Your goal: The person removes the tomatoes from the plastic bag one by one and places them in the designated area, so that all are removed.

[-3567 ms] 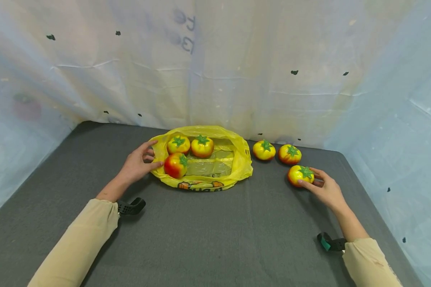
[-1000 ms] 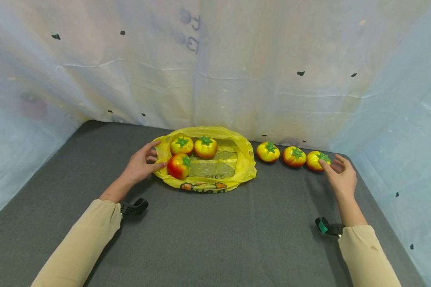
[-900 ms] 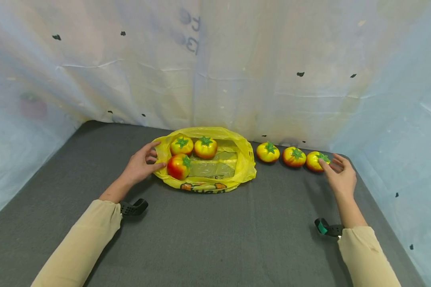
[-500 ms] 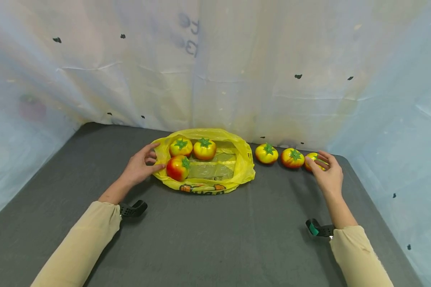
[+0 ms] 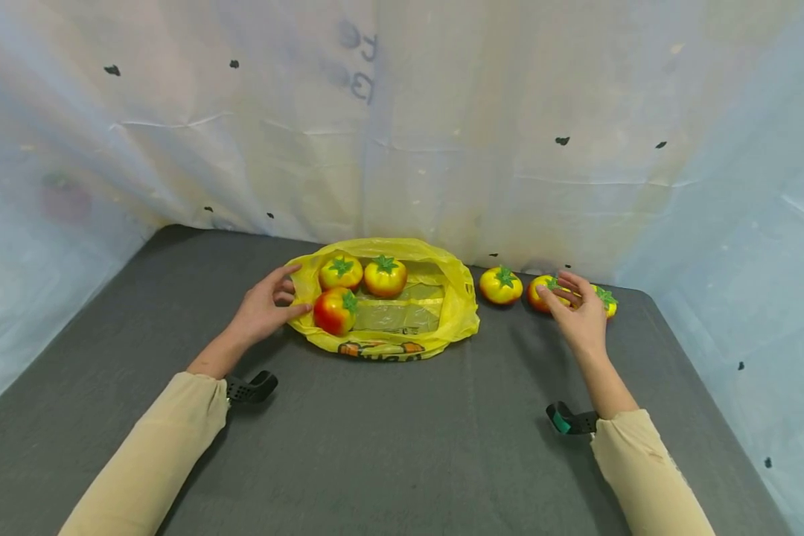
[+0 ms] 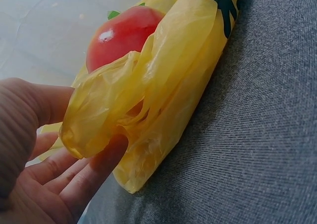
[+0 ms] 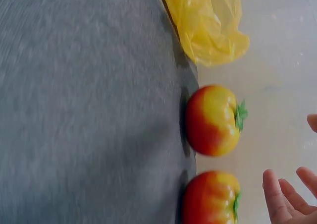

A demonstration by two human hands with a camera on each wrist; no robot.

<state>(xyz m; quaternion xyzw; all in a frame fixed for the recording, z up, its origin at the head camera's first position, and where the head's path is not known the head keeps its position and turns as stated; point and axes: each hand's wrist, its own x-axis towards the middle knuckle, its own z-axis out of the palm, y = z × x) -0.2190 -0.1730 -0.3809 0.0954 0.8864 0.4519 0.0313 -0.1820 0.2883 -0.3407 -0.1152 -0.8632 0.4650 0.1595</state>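
A yellow plastic bag (image 5: 375,346) lies with its mouth spread wide. Three tomatoes are inside: a redder one (image 5: 333,311) at the front left, with two yellow-red ones (image 5: 385,275) behind. My left hand (image 5: 257,311) holds the bag's left rim between thumb and fingers; the left wrist view shows the folded plastic (image 6: 99,107) there. Three more tomatoes stand in a row right of the bag: the nearest to it (image 5: 500,286), a middle one (image 5: 539,292) and a right one (image 5: 606,300). My right hand (image 5: 581,320), fingers spread and holding nothing, partly hides the latter two.
A dark grey cloth surface (image 5: 402,432) runs under everything. Pale plastic sheeting (image 5: 429,149) rises close behind the bag and the tomato row, and more stands at left and right (image 5: 744,298). Black bands (image 5: 251,387) sit on both wrists.
My right hand set its tomato down at the row's right end, let go, and has moved left over the middle tomato. The left hand stays on the bag's rim.
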